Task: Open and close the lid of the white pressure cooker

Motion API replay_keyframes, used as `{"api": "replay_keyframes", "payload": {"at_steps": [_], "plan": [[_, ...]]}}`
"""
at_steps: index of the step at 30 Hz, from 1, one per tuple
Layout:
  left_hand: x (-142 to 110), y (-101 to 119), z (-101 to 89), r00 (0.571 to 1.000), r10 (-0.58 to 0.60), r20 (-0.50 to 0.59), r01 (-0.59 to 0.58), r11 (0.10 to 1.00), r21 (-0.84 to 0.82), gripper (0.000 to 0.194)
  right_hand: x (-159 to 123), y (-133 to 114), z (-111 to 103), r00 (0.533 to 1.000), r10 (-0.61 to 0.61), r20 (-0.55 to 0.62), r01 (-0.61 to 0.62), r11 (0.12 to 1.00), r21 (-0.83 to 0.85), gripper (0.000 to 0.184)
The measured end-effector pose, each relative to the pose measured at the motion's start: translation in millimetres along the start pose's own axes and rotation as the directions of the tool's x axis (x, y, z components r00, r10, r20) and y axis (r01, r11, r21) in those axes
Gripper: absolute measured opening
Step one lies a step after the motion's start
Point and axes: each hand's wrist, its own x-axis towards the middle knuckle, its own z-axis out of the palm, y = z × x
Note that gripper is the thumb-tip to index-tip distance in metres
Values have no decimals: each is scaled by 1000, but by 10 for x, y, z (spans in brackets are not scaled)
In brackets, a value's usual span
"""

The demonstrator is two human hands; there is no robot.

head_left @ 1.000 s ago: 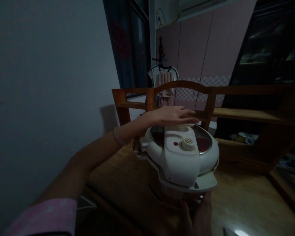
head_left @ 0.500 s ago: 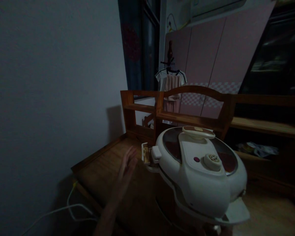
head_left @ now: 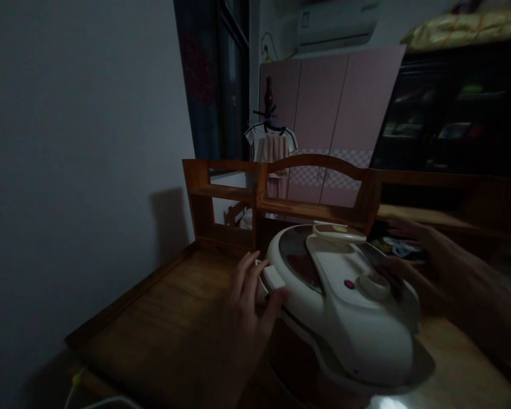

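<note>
A white electric cooker [head_left: 361,335] with a domed lid stands on the wooden desk. Its lid has dark see-through panels, a brown-topped handle [head_left: 339,234], a round knob [head_left: 372,286] and a small red button [head_left: 349,284]. My left hand [head_left: 246,309] grips the white side latch [head_left: 273,278] at the cooker's left, fingers over its outer side and thumb against the near side. My right hand [head_left: 443,272], blurred, hovers over the lid's right side with thumb and fingers apart. Nothing shows in it.
A wooden shelf frame [head_left: 315,210] runs along the desk's back edge. The pale wall [head_left: 80,142] borders the desk [head_left: 166,318] on the left. A white cable [head_left: 111,401] hangs by the near left corner. Beyond are clothes on a rack and a pink wardrobe [head_left: 319,108].
My left hand has moved right onto the side latch, which stood flipped outward before. My right hand has risen from under the cooker's front to its right side. The view has turned right.
</note>
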Motion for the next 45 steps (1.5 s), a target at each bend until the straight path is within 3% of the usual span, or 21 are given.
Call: {"api": "replay_keyframes", "payload": {"at_steps": [2, 4, 6, 9, 14, 19, 24, 29, 33, 35, 40, 45], "plan": [[23, 26, 11, 1000, 15, -1, -15, 1000, -3, 36, 360, 34, 88, 979, -95, 178, 100, 995, -17, 62], [36, 32, 4, 1000, 24, -13, -25, 1000, -13, 34, 624, -26, 198, 945, -124, 302, 152, 986, -72, 69], [54, 20, -6, 997, 71, -19, -71, 997, -23, 33, 791, -135, 302, 915, -135, 381, 200, 970, -136, 80], [95, -13, -17, 984, 180, -13, -180, 983, -30, 30, 903, -282, 424, 873, -174, 456, 221, 974, -52, 69], [148, -61, -23, 975, 219, 19, -220, 975, 22, 30, 914, -357, 557, 912, -149, 382, 209, 970, -122, 55], [167, -70, -41, 982, 180, 65, -184, 981, 59, 29, 888, -402, 571, 928, -85, 362, 171, 962, -212, 61], [162, -51, -72, 980, 170, 98, -178, 982, 68, 32, 869, -398, 568, 928, -83, 364, 165, 966, -201, 60], [157, -69, -86, 977, 204, 59, -210, 970, 124, 34, 854, -334, 594, 935, -155, 319, 194, 976, -95, 55], [200, -113, -128, 948, 312, 70, -319, 923, 214, 76, 865, -288, 623, 924, -188, 334, 212, 977, -36, 53], [234, -120, -153, 932, 351, 86, -362, 902, 237, 86, 877, -259, 638, 921, -213, 328, 231, 973, -17, 53], [240, -3, -211, 903, 424, 72, -427, 864, 266, 84, 903, -188, 645, 894, -310, 324, 301, 950, 79, 52], [77, 243, -224, 884, 466, 39, -454, 835, 312, 75, 953, -114, 636, 834, -447, 323, 398, 894, 208, 50]]}}
